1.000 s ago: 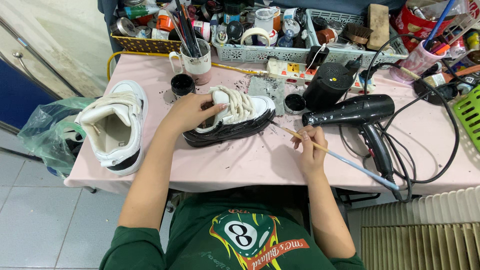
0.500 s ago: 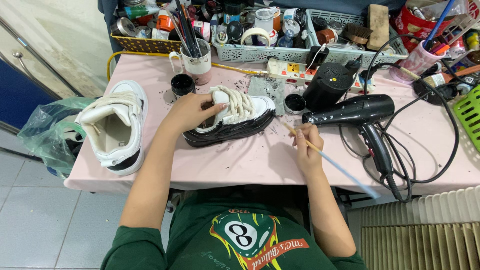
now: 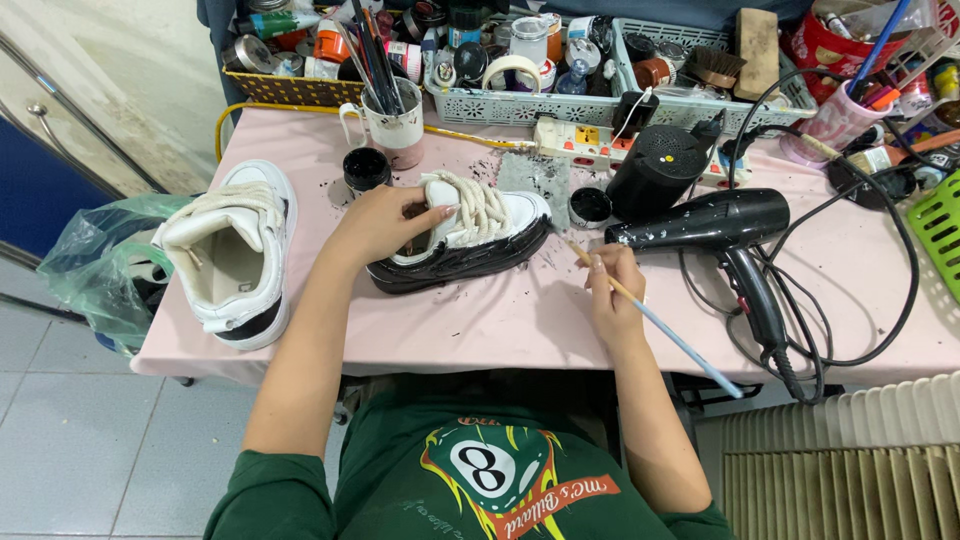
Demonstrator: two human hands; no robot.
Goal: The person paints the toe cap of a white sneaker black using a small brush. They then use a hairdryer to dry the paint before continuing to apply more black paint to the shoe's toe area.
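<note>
Left hand (image 3: pixel 385 222): closed over sneaker (image 3: pixel 470 235) at tabletop (image 3: pixel 500 320) centre | Right hand (image 3: pixel 612 290): pinching paintbrush (image 3: pixel 655 320), tip toward sole | Risk: loaded bristles could smear the white upper; hairdryer (image 3: pixel 715 220) cord near elbow may snag.

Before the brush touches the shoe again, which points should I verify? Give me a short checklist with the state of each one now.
1. Left hand steadies the shoe: ok.
2. Right hand grips the brush: ok.
3. Paint on the brush tip: cannot tell.
4. Open paint jar close to the shoe: ok.
5. Hair dryer apart from the shoe: ok.
6. Table free of paint specks: not ok.
</note>
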